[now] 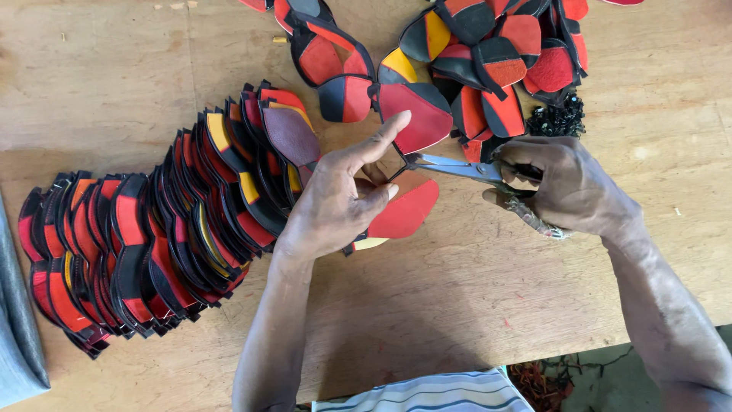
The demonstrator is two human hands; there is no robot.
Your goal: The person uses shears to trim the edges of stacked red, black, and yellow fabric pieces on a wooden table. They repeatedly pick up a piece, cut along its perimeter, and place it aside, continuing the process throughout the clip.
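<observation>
Scissors met a red and black leather piece over a wooden table as a person worked with both hands. The left hand was closed on the piece, thumb and fingers pinching it near its upper edge, index finger stretched out above it, while the piece itself lay low against the table in front of the person. The right hand was wrapped tight around the scissor handles, and the blades stood only slightly apart, their tips touching the edge of the piece by the left fingertips. To the left, a long overlapping row of similar pieces in red, black and yellow fanned across the table. A loose heap of more pieces lay at the far edge, with a small black tangle just beside it, near the right hand
</observation>
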